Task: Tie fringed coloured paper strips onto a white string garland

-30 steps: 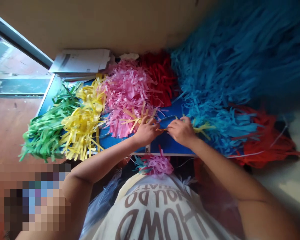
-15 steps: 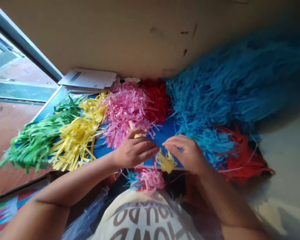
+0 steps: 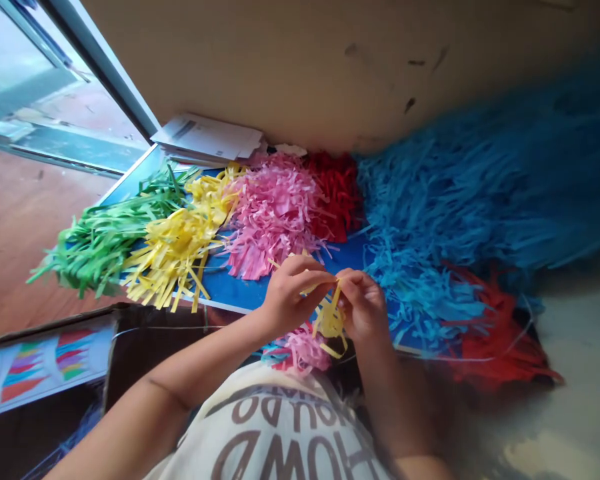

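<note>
Close together above the table's front edge, both my hands pinch a yellow paper fringe (image 3: 330, 319). My left hand (image 3: 296, 293) is closed on its upper part, with pale yellow strips showing past the fingers. Thumb and fingers of my right hand (image 3: 364, 303) grip the fringe near its top, and its cut strips hang down between the hands. Below them, against my shirt, lies a bunch of pink, red and blue fringe (image 3: 303, 350). A thin white string (image 3: 180, 327) runs along the table's front; how it meets the fringe is hidden.
On the blue table (image 3: 230, 288) lie heaps of green fringe (image 3: 113, 233), yellow fringe (image 3: 180, 237), pink fringe (image 3: 275, 207) and dark red fringe (image 3: 336, 193). A large blue heap (image 3: 460, 200) and red fringe (image 3: 500, 333) fill the right. Papers (image 3: 207, 139) are stacked by the wall.
My right hand has moved in to the left hand and now pinches the yellow fringe. The view has shifted, showing more of a box with a printed picture at lower left.
</note>
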Demonstrator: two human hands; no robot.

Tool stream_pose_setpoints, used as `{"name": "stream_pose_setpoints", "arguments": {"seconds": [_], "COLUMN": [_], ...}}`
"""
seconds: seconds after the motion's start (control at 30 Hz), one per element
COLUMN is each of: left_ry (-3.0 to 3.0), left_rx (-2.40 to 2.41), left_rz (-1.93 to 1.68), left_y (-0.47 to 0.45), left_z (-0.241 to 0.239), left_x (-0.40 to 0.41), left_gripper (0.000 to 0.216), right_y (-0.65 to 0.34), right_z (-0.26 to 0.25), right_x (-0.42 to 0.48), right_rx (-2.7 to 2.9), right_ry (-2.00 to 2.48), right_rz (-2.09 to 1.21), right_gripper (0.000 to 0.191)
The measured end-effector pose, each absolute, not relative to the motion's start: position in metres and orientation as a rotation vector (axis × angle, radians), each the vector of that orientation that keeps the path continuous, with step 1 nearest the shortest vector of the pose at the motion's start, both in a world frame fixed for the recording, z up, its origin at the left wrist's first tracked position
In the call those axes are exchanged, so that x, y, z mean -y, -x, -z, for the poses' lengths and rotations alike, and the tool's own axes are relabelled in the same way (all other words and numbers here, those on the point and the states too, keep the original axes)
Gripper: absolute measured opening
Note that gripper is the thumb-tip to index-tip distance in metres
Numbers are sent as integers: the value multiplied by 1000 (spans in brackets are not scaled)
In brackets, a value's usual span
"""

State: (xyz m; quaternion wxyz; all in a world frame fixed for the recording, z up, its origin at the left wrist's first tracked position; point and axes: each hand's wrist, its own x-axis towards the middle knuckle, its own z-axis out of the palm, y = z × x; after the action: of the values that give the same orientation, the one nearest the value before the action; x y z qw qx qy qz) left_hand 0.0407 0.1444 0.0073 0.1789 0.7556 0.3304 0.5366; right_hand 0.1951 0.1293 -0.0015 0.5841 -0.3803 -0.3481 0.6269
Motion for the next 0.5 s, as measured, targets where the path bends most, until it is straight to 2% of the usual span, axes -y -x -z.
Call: {"name": "stream_pose_setpoints", "arguments": {"seconds": [0.33, 0.5], "left_ry": [-1881, -1741], "left_rx": [-884, -941], "left_rz": [-1497, -1455], "left_y": [-46, -35], "left_z": [3, 2], "left_x": [-141, -148], "left_gripper": [9, 6], "right_y": [-188, -226], "right_z": [15, 30], "right_x": [-120, -157], "right_rx": [1008, 1367], "right_ry": [957, 1161], "right_rz": [-1189, -850], "right_gripper": [21, 19]}}
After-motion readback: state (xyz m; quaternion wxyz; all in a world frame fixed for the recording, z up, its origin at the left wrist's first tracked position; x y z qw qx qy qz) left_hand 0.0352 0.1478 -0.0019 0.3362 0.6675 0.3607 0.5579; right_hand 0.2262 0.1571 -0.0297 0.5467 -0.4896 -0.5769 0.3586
